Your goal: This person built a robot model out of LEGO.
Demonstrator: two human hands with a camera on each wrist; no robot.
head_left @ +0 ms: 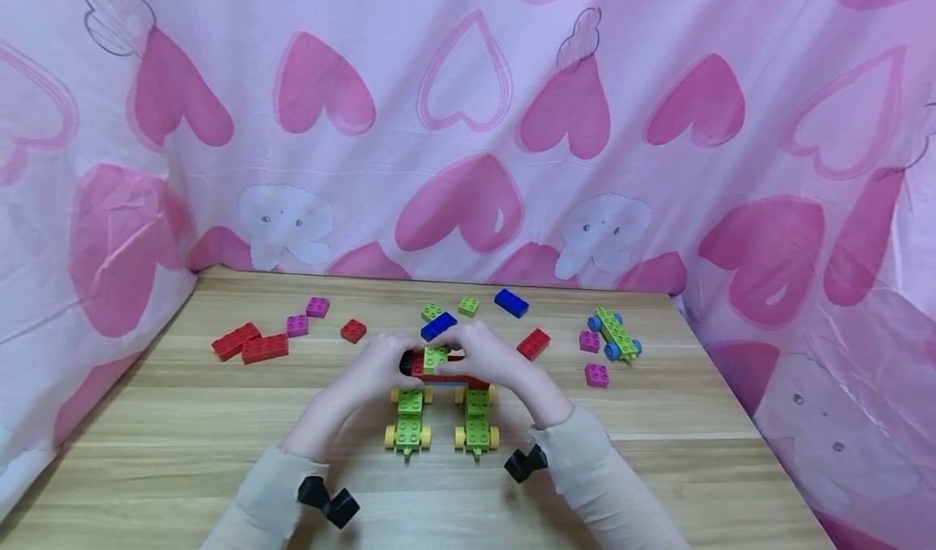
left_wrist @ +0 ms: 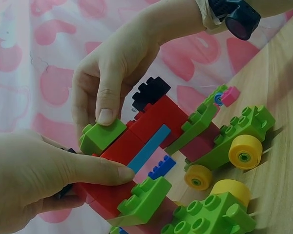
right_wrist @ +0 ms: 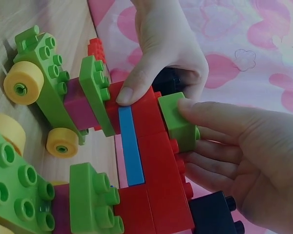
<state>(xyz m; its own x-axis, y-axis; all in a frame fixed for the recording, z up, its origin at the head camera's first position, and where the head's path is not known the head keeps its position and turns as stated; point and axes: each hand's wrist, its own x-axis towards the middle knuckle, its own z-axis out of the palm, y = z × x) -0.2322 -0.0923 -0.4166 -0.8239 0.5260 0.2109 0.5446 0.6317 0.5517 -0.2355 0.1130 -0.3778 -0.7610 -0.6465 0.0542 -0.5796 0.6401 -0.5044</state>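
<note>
A toy brick build spans two green car bases (head_left: pixel 408 428) with yellow wheels (left_wrist: pixel 245 151). Above them come purple bricks (right_wrist: pixel 79 104), green bricks (right_wrist: pixel 94 197) and a row of red bricks (right_wrist: pixel 158 180) with a thin blue piece (right_wrist: pixel 131 146) along its side. Black bricks (left_wrist: pixel 150 92) sit at both ends. My left hand (head_left: pixel 380 363) grips the red part at one end, its thumb flat on the near side. With thumb and fingers my right hand (head_left: pixel 478 351) pinches a green brick (right_wrist: pixel 178 122) right at the studs on top of the red row.
Beyond the hands lie loose blue (head_left: pixel 511 303), red (head_left: pixel 353 331) and green bricks (head_left: pixel 469 305). Purple bricks (head_left: pixel 296 326) and long red bricks (head_left: pixel 265 348) lie at the left. At the right, a green car base with blue wheels (head_left: pixel 617 335) stands near purple bricks (head_left: pixel 596 375).
</note>
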